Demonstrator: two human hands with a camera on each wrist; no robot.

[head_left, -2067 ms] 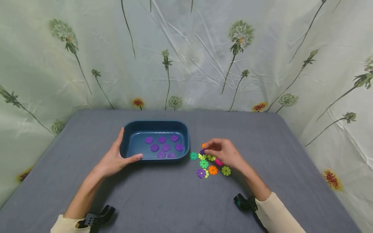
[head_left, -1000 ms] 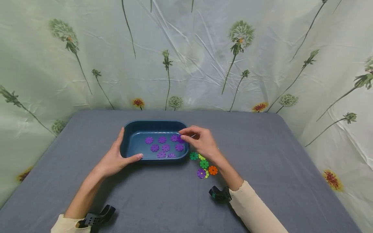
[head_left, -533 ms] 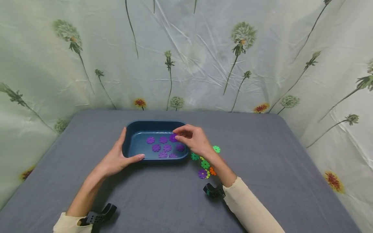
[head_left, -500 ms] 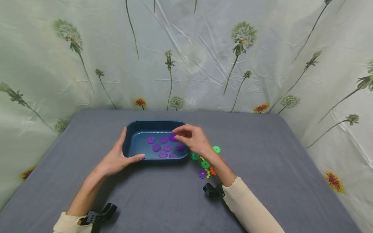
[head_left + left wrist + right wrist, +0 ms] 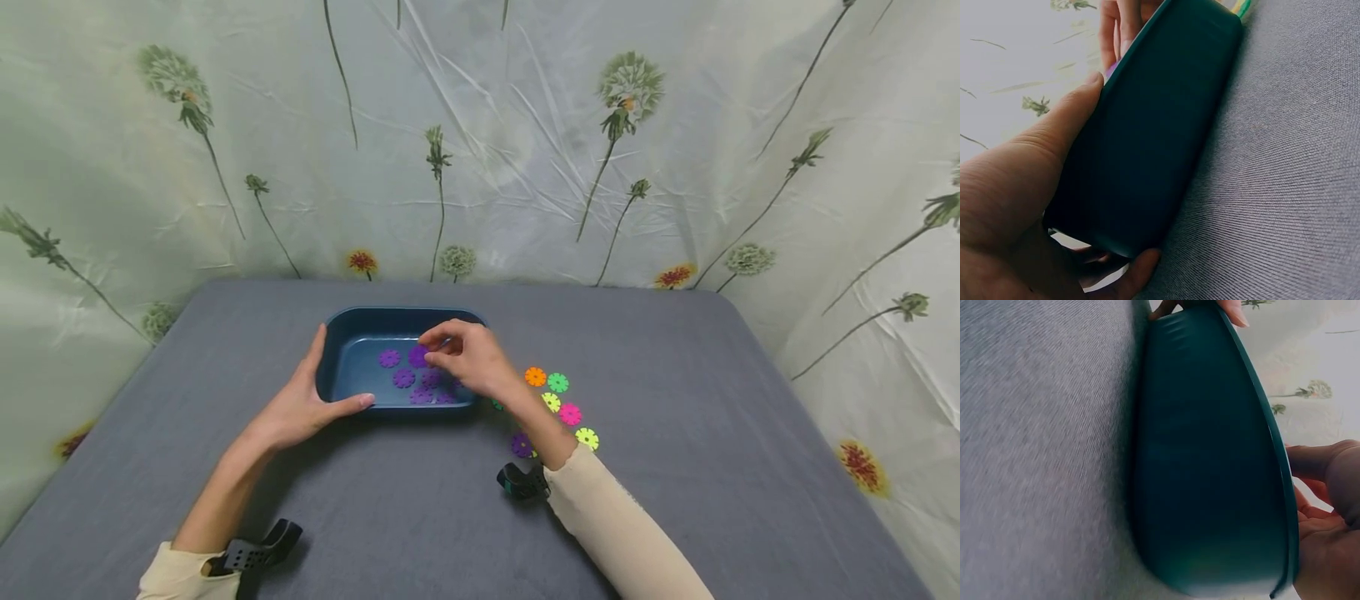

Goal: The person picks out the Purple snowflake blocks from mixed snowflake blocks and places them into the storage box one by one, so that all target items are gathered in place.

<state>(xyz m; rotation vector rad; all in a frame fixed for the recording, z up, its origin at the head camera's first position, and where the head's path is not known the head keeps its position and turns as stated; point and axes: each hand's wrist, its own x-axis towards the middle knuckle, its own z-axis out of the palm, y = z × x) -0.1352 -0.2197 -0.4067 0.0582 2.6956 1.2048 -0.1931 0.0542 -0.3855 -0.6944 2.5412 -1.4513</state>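
Note:
My left hand (image 5: pixel 300 408) grips the left end of a dark blue tray (image 5: pixel 375 323), thumb over the front rim. In the left wrist view the fingers wrap round the end of the tray (image 5: pixel 1147 125). Between right thumb and fingertips, my right hand (image 5: pixel 472 358) pinches a purple notched disc (image 5: pixel 417 357) over the tray. Several purple discs (image 5: pixel 403 378) lie flat on the tray floor, some partly behind the right hand. From the right wrist, the tray's outer wall (image 5: pixel 1210 437) hides the held disc.
Right of the tray, loose discs lie on the grey cloth (image 5: pixel 675 392): orange (image 5: pixel 536 377), green (image 5: pixel 558 382), yellow (image 5: pixel 551 402), pink (image 5: pixel 570 414) and purple (image 5: pixel 521 445) among them. My right forearm covers part of this pile. A flowered curtain hangs behind the table.
My right hand has carried a purple disc left from the loose pile, across the tray's right rim, and further left over the tray floor. The left hand keeps its grip on the tray.

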